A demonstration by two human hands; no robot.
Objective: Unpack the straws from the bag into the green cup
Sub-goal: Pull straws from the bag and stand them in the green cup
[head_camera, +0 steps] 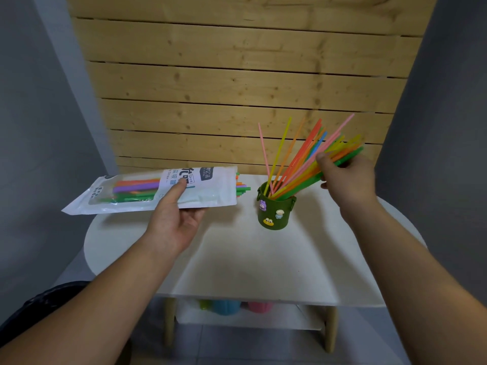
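My left hand (176, 216) holds a white straw bag (205, 192) level above the table's left side, thumb on top. Orange, purple and green straws show through its clear window, and straw ends (243, 187) poke out of its open right end. A dark green cup (275, 209) with small cartoon charms stands on the table right of the bag. Several coloured straws (292, 159) stand in it, leaning up to the right. My right hand (345, 177) is closed around a bundle of those straws, whose lower ends sit in the cup.
The white table (250, 262) has a rounded left edge and a lower shelf holding blue, pink and green cups (226, 306). A wooden slat wall (237, 88) rises right behind the table. Grey walls stand at both sides.
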